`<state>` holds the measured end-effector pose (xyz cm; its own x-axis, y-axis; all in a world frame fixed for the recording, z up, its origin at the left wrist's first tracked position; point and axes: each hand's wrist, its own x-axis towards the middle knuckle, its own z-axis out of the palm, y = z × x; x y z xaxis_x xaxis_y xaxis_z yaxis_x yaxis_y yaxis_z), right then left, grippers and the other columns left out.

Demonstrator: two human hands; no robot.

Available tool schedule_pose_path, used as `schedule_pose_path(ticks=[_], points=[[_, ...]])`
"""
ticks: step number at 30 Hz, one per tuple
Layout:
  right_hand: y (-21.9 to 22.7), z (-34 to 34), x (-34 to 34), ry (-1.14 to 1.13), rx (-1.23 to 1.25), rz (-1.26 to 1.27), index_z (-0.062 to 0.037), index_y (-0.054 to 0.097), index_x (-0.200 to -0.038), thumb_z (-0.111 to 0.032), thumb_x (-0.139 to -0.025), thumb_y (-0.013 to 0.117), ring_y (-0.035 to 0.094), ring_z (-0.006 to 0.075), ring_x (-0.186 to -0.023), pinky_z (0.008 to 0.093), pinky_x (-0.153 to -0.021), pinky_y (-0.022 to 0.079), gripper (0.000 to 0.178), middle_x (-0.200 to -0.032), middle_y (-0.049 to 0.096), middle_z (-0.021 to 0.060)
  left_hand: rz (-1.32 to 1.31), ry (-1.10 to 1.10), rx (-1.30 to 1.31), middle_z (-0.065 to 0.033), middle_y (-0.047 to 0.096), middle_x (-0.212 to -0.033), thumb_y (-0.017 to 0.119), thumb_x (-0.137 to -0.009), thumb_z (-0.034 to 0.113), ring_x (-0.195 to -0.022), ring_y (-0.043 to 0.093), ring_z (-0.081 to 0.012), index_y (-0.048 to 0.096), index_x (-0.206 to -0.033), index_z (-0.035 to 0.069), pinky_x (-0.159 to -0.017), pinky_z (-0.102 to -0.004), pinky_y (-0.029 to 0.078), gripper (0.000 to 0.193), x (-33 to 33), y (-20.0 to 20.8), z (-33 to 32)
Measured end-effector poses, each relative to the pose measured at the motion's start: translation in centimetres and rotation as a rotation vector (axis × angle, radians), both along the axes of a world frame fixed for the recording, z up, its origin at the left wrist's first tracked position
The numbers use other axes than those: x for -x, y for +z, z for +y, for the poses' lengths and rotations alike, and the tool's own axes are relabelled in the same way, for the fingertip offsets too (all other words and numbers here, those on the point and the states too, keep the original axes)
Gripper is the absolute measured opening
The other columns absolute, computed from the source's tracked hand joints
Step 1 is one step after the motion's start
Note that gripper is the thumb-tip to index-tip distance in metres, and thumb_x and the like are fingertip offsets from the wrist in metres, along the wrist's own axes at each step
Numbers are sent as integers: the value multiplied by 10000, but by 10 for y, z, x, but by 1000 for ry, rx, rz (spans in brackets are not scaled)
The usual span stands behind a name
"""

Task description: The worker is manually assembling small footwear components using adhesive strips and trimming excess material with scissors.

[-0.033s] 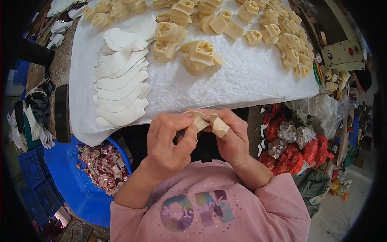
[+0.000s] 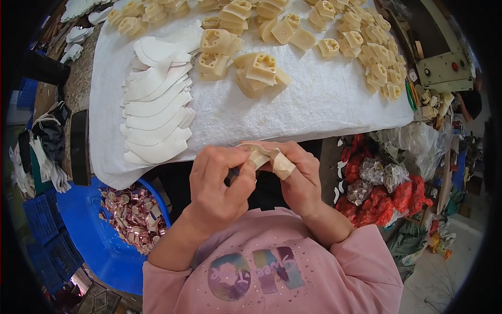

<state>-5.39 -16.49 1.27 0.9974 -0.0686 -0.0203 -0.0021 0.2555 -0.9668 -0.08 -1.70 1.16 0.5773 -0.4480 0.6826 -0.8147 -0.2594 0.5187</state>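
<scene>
Clearly, both hands meet just off the near edge of the white-sheeted tabletop (image 2: 293, 115), with a small cream piece (image 2: 258, 157) between them. The left hand (image 2: 220, 183) has its grip pinched nearly together on the piece's left side, thumb against bent fingers. The right hand (image 2: 303, 175) curls around the other side, its grip almost closed on the piece too; a cream wrap (image 2: 283, 166) seems to cover its thumb. Fingers hide much of the piece, so its full shape and exact contact points cannot be told.

Overlapping white curved pieces (image 2: 159, 118) lie beyond the left hand, the lower ones mostly covered. Beige moulded parts (image 2: 261, 69) stand farther back, some cut off by the upper edge. At lower left, the left forearm partly hides a blue basin (image 2: 94, 240) holding shiny pink pieces (image 2: 137, 215), too jumbled to tell apart.
</scene>
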Motion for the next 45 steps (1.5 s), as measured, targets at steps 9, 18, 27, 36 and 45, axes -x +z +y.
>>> schedule_pose_path(ticks=[9,18,27,36,45], points=[[-2,-8,-10,74,449,-133,5,572,-1064,-142,-898,509,631,210,-728,268,-647,489,231,-826,633,115,84,64,-19,-126,538,-843,625,-637,-83,-691,531,-259,541,-813,-10,-548,-336,425,208,-1,-8,2],[-6,-7,-13,21,393,-216,3,560,-1091,-95,-882,538,625,192,-758,269,-682,494,232,-843,627,100,177,31,98,-147,550,-881,619,-634,-131,-743,564,-269,536,-834,-10,-602,-322,475,248,-1,-6,3],[-14,-5,-5,-108,-82,-2,6,550,-979,-183,-938,501,617,121,-793,263,-722,500,199,-864,638,76,169,-2,71,-159,565,-891,613,-772,-76,-742,563,-258,527,-891,-6,-606,-308,459,164,3,-7,4],[-7,-14,-14,65,379,-41,12,595,-955,-188,-924,488,645,168,-713,278,-633,497,229,-794,654,103,40,99,-156,-113,524,-823,636,-658,-29,-640,487,-231,544,-789,4,-505,-325,379,163,1,1,-6],[-7,-28,-26,169,-34,65,2,590,-991,-245,-918,527,609,135,-772,261,-689,488,265,-864,649,70,554,-42,163,-154,572,-924,604,-774,-77,-795,580,-236,524,-837,-4,-705,-299,478,126,3,-10,10]])
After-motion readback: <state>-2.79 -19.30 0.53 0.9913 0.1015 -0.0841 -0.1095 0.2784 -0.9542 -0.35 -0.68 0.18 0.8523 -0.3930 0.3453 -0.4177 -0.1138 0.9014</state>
